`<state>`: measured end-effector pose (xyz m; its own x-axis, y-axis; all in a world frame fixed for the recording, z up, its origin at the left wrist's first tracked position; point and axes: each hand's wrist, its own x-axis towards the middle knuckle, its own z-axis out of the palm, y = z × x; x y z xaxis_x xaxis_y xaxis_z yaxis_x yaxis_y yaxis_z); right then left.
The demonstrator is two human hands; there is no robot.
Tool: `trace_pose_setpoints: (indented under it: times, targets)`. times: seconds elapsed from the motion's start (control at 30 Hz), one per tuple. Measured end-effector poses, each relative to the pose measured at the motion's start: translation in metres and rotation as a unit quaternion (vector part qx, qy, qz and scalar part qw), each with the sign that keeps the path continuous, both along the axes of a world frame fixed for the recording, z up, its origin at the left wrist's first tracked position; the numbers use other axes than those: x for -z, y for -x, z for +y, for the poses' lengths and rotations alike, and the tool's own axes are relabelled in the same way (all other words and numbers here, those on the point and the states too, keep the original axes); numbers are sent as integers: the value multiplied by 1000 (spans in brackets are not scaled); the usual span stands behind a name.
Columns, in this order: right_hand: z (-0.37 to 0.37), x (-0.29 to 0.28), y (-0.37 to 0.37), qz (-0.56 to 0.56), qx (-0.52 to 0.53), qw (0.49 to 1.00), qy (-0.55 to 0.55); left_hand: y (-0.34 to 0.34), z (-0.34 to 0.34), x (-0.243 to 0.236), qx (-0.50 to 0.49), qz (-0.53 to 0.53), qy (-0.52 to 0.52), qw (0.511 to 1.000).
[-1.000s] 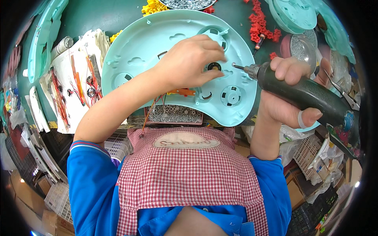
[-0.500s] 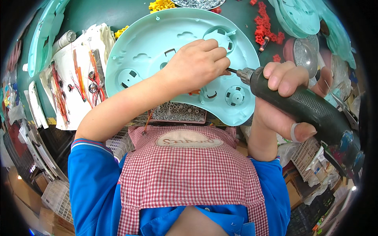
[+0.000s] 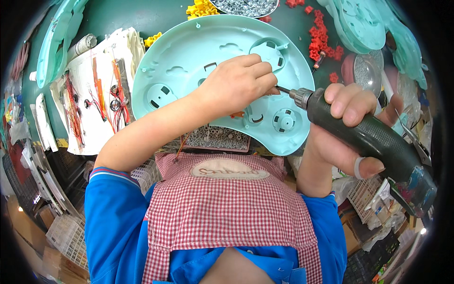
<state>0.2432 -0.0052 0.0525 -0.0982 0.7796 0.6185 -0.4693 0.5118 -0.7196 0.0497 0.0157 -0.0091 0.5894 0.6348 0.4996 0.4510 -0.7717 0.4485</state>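
Screwdriver (image 3: 366, 132), probably hefty, suits the full-bodied wrap of the right hand (image 3: 332, 145), while the left hand (image 3: 246, 78) bunches its fingers beside the bit (image 3: 283, 89), holding I cannot tell what.

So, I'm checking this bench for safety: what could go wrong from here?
The driver in the right hand has its bit right at the left hand's fingertips; a slip might nick them. Also, the shell's edge appears to overlap the tray of small metal parts, so a bump could perhaps spill some.
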Motion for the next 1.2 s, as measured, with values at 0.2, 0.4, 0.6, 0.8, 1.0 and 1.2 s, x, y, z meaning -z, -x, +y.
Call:
trace_pose_setpoints:
  times: [0.2,0.4,0.6,0.8,1.0,1.2]
  targets:
    - [-1,-2,2,-3,-5,1000,8,3,-3,0,-9,7,-6,1000]
    - [3,-4,1,11,-19,1000,17,6,-1,2,5,-14,-6,1000]
    - [3,6,0,23,57,997,48,3,18,-7,-23,-57,-16,998]
    - [3,6,0,-16,112,993,32,24,144,-27,-175,302,122,929]
    - [-13,15,0,-91,118,987,53,26,144,-21,-162,218,167,948]
    - [-15,16,2,-106,131,984,54,26,141,-20,-167,93,103,976]
